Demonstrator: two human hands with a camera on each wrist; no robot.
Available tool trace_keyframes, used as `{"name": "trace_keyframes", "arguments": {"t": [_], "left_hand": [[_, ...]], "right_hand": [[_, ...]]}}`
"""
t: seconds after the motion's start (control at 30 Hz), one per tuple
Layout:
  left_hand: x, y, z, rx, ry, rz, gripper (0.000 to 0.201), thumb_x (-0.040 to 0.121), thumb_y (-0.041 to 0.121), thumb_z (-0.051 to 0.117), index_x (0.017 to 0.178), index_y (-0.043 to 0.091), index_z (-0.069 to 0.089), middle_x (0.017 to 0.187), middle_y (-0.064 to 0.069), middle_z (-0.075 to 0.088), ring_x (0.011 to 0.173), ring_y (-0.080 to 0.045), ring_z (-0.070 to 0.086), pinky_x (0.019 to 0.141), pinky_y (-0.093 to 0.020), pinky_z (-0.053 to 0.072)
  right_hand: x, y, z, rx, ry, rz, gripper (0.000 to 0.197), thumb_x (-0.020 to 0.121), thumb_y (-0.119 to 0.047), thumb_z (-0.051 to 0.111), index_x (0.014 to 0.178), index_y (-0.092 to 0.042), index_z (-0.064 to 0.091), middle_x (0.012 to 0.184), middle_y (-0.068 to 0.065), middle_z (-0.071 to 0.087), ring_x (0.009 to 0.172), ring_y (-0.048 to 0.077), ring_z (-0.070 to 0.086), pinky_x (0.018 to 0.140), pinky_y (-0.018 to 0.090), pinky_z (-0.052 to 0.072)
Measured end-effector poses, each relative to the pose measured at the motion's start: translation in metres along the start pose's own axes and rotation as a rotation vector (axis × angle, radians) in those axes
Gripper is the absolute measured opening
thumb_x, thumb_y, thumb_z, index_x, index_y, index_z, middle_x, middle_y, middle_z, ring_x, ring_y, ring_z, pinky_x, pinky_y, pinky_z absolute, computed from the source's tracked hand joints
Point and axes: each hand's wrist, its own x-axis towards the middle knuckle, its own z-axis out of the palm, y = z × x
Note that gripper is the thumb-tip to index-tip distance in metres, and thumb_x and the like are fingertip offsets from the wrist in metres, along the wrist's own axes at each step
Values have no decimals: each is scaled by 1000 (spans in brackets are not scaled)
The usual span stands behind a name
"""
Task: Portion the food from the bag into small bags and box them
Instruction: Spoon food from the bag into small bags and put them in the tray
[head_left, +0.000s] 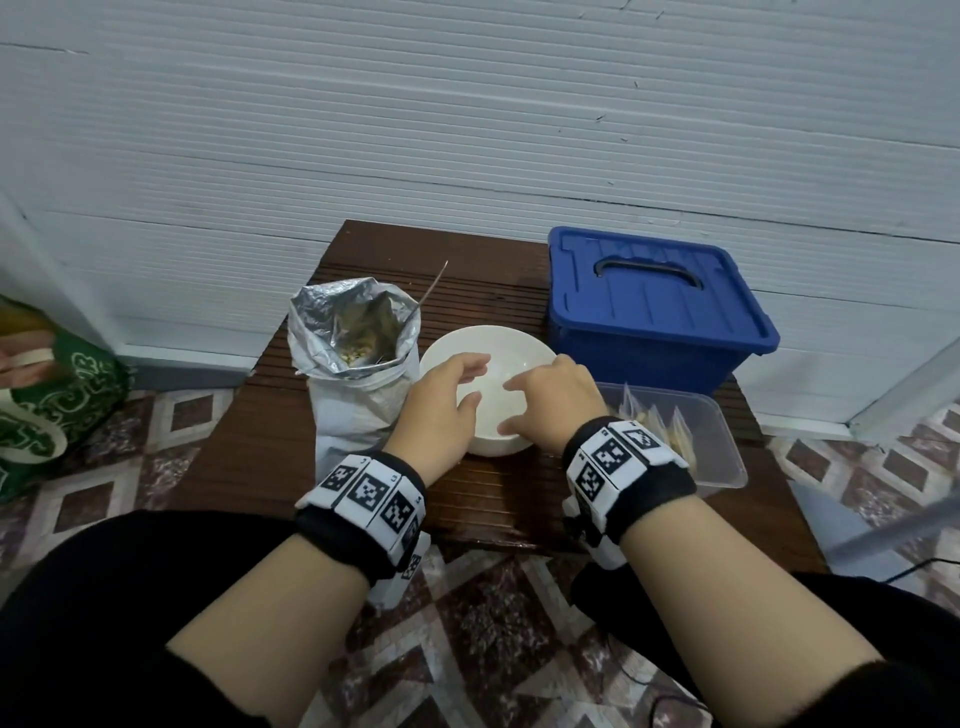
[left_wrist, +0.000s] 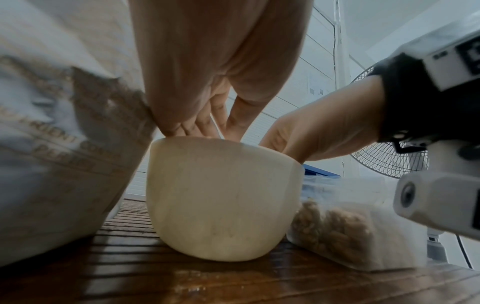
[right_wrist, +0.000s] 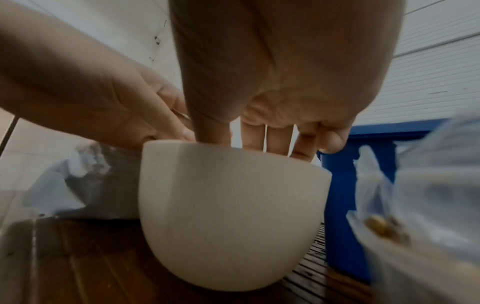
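An open silver foil food bag (head_left: 358, 343) stands at the table's left, with brownish food visible deep inside. A white bowl (head_left: 519, 343) sits beside it. Both hands hang over the bowl. My left hand (head_left: 475, 382) is above its left half, and in the left wrist view its straight fingers (left_wrist: 207, 123) point down past the rim. My right hand (head_left: 511, 408) is over the right half, fingers (right_wrist: 275, 139) straight and spread just above the rim. Neither hand holds anything. The part of the bowl's inside that shows is bare white. A clear plastic container (head_left: 727, 467) to the right holds several small filled bags (left_wrist: 335, 224).
A blue lidded box (head_left: 654, 306) with a dark handle stands at the back right of the brown slatted table (head_left: 260, 441). A green patterned bag (head_left: 57, 410) lies on the tiled floor to the left. A fan (left_wrist: 384, 160) stands off to the right. A white wall rises behind.
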Motion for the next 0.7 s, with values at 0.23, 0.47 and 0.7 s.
{"name": "trace_keyframes", "arguments": {"t": [0.23,0.47,0.7], "left_hand": [[2,-2,-1,-13,-7,-27,41,92,-2,53,128,16,54,123,4,61,115,-5,53,99,-15,34],[2,-2,0,11,-16,-10,39,92,0,55,128,14,55,123,1,62,115,-7,54,97,-11,33],[1,-1,0,51,-50,-10,38,94,12,56,132,15,53,131,2,58,121,-7,51,96,-8,29]], "right_hand": [[19,-1,6,-106,-54,10,42,84,-41,66,121,-21,61,117,2,63,116,23,48,97,35,34],[17,-1,12,-27,38,-27,14,92,-31,58,95,-28,71,99,-5,68,103,18,53,92,35,30],[2,6,6,91,174,-44,20,93,-26,50,100,-21,68,103,0,67,105,23,51,91,38,31]]}}
